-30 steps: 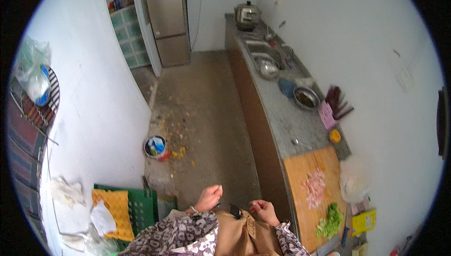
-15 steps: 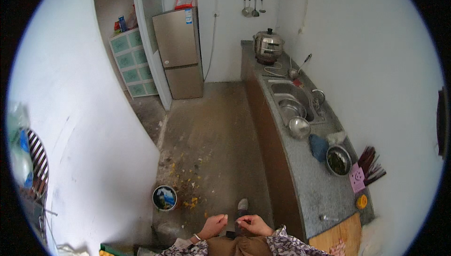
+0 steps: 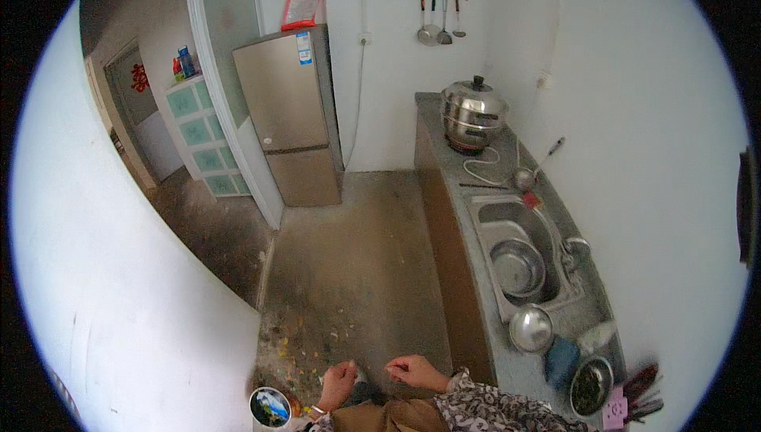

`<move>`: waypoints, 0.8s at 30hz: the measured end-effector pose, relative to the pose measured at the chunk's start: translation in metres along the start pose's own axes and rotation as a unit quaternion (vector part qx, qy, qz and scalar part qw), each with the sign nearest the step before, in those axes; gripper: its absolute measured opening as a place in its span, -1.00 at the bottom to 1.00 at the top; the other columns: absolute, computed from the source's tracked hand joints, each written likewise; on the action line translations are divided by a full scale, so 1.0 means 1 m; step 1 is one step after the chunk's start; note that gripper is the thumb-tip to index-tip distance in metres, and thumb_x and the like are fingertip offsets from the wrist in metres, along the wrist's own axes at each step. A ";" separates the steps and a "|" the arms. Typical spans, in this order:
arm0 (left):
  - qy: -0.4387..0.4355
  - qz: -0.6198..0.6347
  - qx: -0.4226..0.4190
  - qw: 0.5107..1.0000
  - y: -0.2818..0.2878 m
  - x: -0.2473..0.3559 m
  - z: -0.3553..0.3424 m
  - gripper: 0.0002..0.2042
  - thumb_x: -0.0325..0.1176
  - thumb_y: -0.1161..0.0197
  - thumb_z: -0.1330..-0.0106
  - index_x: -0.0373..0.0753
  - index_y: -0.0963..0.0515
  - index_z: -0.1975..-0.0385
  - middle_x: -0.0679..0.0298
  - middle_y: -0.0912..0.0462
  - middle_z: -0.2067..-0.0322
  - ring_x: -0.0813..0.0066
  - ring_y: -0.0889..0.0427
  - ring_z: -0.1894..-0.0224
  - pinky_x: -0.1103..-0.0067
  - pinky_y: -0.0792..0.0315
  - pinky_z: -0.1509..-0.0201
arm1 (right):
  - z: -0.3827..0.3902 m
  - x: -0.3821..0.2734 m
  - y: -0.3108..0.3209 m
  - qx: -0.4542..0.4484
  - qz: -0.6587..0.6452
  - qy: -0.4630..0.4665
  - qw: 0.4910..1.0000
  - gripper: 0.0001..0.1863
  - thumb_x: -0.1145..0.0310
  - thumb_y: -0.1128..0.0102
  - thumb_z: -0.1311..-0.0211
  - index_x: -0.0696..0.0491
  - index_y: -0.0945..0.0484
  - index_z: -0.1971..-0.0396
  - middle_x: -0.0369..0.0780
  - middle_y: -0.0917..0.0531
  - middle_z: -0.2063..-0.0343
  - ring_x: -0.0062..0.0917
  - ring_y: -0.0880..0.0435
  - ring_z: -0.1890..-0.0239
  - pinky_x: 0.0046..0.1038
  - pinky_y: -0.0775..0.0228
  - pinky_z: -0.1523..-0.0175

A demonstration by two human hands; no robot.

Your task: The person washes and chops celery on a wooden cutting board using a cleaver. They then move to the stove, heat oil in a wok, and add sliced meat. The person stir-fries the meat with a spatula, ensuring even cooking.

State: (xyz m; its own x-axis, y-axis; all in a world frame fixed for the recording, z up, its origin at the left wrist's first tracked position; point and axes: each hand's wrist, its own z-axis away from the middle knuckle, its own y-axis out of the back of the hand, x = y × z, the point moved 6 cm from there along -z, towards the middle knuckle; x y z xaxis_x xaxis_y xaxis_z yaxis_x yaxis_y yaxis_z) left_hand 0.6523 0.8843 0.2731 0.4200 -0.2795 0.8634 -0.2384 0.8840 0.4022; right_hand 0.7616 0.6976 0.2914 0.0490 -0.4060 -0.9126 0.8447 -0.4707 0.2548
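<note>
Two hands, the left hand and the right hand, above the floor.
They are apart, fingers curled loosely; whether they pinch anything, I cannot tell. A bucket stands on the floor near the left hand. The counter carries a pot at its far end and a blue cloth near its front edge.

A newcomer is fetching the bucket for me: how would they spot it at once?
Follow the white wall at left down to the floor. Near the wall's foot, just left of the left hand, appears a round, open-topped bucket. Blue and white contents set it apart from the yellow scraps scattered nearby.
</note>
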 end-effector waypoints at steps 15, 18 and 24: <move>-0.096 -0.003 -0.074 0.993 0.056 0.116 -0.422 -0.61 -0.07 -0.06 -0.42 -0.30 -0.56 0.44 0.08 -0.54 0.60 0.15 -0.47 0.56 0.33 -0.38 0.42 | -0.305 -0.064 0.237 0.105 -0.040 -0.026 0.993 -0.69 0.24 -0.12 -0.40 0.16 -0.63 0.10 -0.30 -0.70 0.39 -0.70 -0.61 0.34 -0.60 -0.48 0.19; -0.143 -0.047 -0.100 0.984 0.047 0.170 -0.483 -0.63 -0.08 -0.06 -0.42 -0.30 -0.56 0.39 0.08 -0.58 0.52 0.14 -0.52 0.48 0.35 -0.42 0.34 | -0.336 -0.063 0.279 0.131 -0.060 -0.063 0.988 -0.67 0.23 -0.12 -0.40 0.19 -0.62 0.08 -0.29 -0.70 0.38 -0.69 -0.61 0.33 -0.60 -0.48 0.18; -0.153 0.028 -0.081 0.985 0.020 0.162 -0.659 -0.73 -0.15 -0.09 -0.40 -0.26 -0.55 0.29 0.14 -0.60 0.49 0.28 -0.58 0.42 0.41 -0.44 0.28 | -0.422 -0.034 0.362 0.149 -0.093 -0.036 0.984 -0.65 0.22 -0.13 -0.40 0.22 -0.60 0.05 -0.25 -0.70 0.35 -0.66 -0.62 0.29 -0.58 -0.48 0.15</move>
State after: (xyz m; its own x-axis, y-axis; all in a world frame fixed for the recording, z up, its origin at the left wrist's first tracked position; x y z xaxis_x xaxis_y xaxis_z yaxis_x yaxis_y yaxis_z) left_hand 1.2926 1.1034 0.2204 0.1206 -0.3061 0.9443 -0.1010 0.9426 0.3184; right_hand 1.2912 0.8718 0.2795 -0.1391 -0.3398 -0.9302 0.6411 -0.7468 0.1770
